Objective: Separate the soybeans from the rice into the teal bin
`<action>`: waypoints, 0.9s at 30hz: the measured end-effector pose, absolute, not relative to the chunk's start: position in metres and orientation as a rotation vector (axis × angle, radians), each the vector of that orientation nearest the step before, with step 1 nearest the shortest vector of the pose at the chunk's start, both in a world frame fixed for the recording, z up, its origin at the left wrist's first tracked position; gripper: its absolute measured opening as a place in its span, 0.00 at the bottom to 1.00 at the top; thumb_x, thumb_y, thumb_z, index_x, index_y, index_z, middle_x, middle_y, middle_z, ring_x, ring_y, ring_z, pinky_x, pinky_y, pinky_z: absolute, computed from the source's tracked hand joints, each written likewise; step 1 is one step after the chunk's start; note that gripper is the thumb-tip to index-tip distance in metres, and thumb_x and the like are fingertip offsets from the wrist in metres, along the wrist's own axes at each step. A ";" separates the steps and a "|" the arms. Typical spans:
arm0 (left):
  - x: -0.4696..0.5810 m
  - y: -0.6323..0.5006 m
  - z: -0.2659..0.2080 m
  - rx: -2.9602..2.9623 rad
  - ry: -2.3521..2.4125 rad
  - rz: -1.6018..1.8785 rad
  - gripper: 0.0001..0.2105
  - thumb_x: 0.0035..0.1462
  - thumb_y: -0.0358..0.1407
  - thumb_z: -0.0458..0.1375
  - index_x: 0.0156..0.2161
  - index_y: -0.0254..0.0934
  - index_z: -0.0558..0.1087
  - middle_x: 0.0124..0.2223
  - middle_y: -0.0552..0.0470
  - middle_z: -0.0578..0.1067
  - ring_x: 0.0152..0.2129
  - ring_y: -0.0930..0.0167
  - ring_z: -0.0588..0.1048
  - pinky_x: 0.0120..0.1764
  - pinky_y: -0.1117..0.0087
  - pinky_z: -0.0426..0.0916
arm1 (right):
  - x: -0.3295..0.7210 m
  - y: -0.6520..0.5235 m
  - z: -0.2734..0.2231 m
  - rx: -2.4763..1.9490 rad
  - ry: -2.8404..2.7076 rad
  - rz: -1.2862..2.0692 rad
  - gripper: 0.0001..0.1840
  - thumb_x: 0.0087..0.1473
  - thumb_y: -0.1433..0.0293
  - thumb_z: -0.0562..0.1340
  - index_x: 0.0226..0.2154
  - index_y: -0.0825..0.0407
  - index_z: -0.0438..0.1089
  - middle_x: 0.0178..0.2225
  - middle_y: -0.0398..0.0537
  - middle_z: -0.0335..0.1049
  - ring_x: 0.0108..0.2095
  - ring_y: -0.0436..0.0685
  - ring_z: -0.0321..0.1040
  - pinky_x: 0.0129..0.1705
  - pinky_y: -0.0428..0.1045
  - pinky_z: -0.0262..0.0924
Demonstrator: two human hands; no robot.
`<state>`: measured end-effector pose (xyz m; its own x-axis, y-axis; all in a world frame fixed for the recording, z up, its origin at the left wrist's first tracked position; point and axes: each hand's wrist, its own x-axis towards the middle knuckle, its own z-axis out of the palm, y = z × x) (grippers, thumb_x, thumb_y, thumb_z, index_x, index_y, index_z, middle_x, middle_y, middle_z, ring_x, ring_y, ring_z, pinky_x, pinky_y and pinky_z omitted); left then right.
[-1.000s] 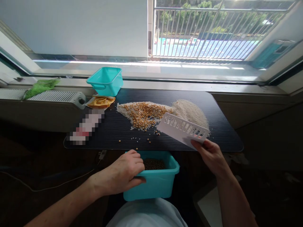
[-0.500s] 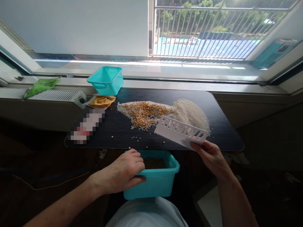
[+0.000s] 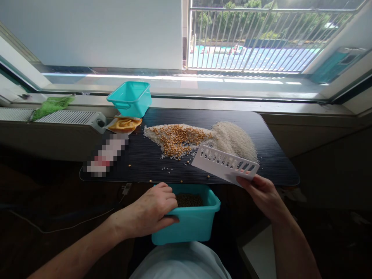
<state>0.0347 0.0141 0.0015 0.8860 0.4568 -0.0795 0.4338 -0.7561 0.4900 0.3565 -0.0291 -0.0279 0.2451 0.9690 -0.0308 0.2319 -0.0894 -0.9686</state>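
My left hand [image 3: 161, 207] grips the left rim of a turquoise plastic bin [image 3: 188, 224], which sits below the table's front edge with a layer of small beans inside. In my right hand [image 3: 259, 190] is a white slotted plate [image 3: 223, 164], pinched at its lower right corner and tilted above the table. Through its slots parts of the table show. Behind the plate lies a heap of white rice [image 3: 234, 139]. To the left the rice is mixed with yellow soybeans [image 3: 177, 137]. Several loose beans rest near the front edge.
A second turquoise bin [image 3: 130, 99] stands at the table's back left, beside a yellow crumpled cloth or packet [image 3: 124, 125]. A blurred-out item [image 3: 106, 157] lies at the left end of the black table [image 3: 273, 155]. A green cloth [image 3: 54, 104] drapes over the radiator [image 3: 69, 118].
My right hand and the slotted plate have shifted slightly right and down. A few loose beans near the front edge have rolled apart. My left hand stays on the bin.
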 end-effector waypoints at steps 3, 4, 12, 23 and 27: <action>0.035 0.014 0.001 2.540 0.636 0.076 0.09 0.57 0.33 0.60 0.27 0.37 0.67 0.29 0.54 0.71 0.30 0.70 0.68 0.40 0.68 0.62 | 0.371 -0.042 -0.031 -1.587 -1.102 0.892 0.21 0.41 0.50 0.72 0.34 0.45 0.82 0.37 0.46 0.82 0.39 0.65 0.78 0.48 0.58 0.72; 0.035 0.014 0.001 2.539 0.631 0.088 0.10 0.57 0.33 0.60 0.27 0.37 0.66 0.28 0.54 0.71 0.30 0.70 0.68 0.40 0.68 0.62 | 0.377 -0.048 -0.032 -1.604 -1.081 0.870 0.20 0.40 0.51 0.72 0.34 0.44 0.82 0.37 0.45 0.82 0.39 0.64 0.78 0.47 0.57 0.73; 0.035 0.014 -0.001 2.555 0.610 0.112 0.10 0.57 0.32 0.60 0.26 0.37 0.65 0.28 0.54 0.71 0.30 0.70 0.68 0.39 0.68 0.62 | 0.378 -0.068 -0.040 -1.613 -1.116 0.936 0.20 0.42 0.51 0.72 0.36 0.45 0.82 0.39 0.48 0.81 0.41 0.66 0.78 0.47 0.58 0.73; 0.025 0.011 0.001 2.549 0.645 0.129 0.10 0.59 0.34 0.59 0.27 0.37 0.67 0.29 0.53 0.72 0.31 0.70 0.69 0.40 0.67 0.62 | 0.341 -0.031 -0.037 -1.478 -1.282 1.156 0.22 0.44 0.49 0.69 0.35 0.48 0.82 0.38 0.49 0.82 0.39 0.64 0.78 0.46 0.58 0.72; 0.024 0.012 -0.001 2.549 0.656 0.115 0.10 0.58 0.34 0.60 0.27 0.37 0.67 0.29 0.54 0.71 0.30 0.70 0.68 0.40 0.67 0.62 | 0.347 -0.019 -0.035 -1.520 -1.129 0.984 0.24 0.39 0.48 0.71 0.34 0.47 0.81 0.37 0.48 0.82 0.38 0.64 0.78 0.48 0.59 0.71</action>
